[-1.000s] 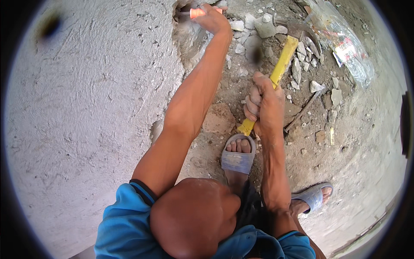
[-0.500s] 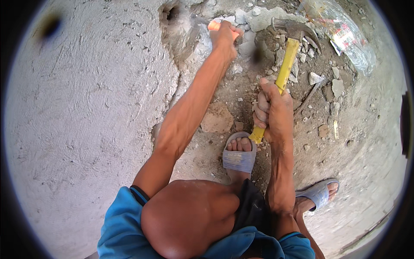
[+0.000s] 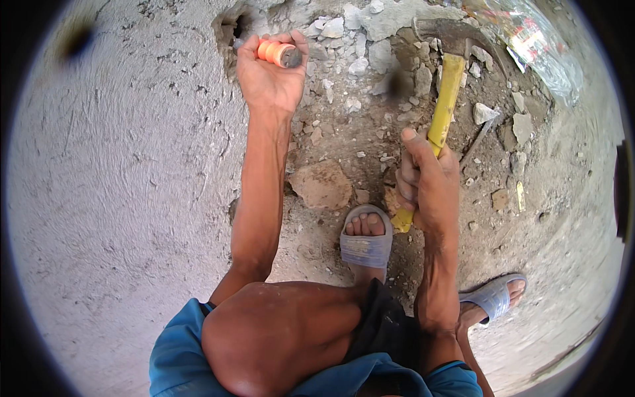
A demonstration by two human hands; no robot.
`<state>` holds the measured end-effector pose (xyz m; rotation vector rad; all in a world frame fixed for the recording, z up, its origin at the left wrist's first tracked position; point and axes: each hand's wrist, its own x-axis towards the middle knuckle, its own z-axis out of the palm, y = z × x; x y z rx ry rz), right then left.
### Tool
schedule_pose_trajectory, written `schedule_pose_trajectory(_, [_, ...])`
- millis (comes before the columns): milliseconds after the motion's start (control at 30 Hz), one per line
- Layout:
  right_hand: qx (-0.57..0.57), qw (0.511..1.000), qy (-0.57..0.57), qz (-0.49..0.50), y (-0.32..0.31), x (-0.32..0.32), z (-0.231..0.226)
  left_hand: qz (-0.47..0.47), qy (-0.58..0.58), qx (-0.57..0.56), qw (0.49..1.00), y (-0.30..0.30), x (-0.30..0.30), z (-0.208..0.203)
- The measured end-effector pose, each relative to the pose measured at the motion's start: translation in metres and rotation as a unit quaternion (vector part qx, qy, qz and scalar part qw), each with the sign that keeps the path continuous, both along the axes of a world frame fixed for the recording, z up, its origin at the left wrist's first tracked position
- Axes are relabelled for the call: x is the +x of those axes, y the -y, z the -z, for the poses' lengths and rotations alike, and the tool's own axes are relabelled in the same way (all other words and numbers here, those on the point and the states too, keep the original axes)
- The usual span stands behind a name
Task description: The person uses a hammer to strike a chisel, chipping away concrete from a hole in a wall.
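My left hand (image 3: 272,86) is turned palm up, its fingers curled round the orange grip of a chisel (image 3: 270,51). The chisel's dark butt end faces me, and its blade points toward a broken hole (image 3: 241,26) at the wall's edge, the tip mostly hidden. In my right hand (image 3: 433,185) is a claw hammer (image 3: 447,96), gripped low on its yellow handle. Its dark metal head is away from me, over the rubble and apart from the chisel.
Broken plaster chunks (image 3: 358,65) and dirt cover the ground ahead. A flat stone slab (image 3: 322,184) lies before my sandalled foot (image 3: 366,238). At the far right is a clear plastic bag (image 3: 529,46). The rough grey wall (image 3: 126,185) fills the left side.
My left hand has moved left with the chisel, up to the hole, and rolled so the palm shows. My right hand and the hammer have shifted slightly toward me.
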<state>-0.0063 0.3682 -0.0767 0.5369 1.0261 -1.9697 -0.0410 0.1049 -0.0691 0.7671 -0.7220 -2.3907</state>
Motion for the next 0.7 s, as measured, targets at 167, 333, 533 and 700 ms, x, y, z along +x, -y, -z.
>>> schedule_pose_trajectory(167, [-0.001,1.0,-0.005,-0.027,0.01,0.003,-0.003,-0.025,-0.036,0.058,0.997,0.025,-0.011,0.01])
schedule_pose_trajectory(333, [0.046,0.997,-0.048,-0.042,0.008,0.002,-0.012,-0.003,-0.115,0.074,0.991,0.026,-0.048,0.01])
schedule_pose_trajectory(533, [-0.061,0.885,-0.321,0.332,0.002,-0.034,-0.047,-0.066,-0.045,0.014,0.997,0.044,-0.053,-0.004])
schedule_pose_trajectory(700, [-0.06,0.874,-0.223,0.427,0.094,-0.014,-0.051,-0.001,-0.06,0.018,0.998,0.039,-0.067,-0.002])
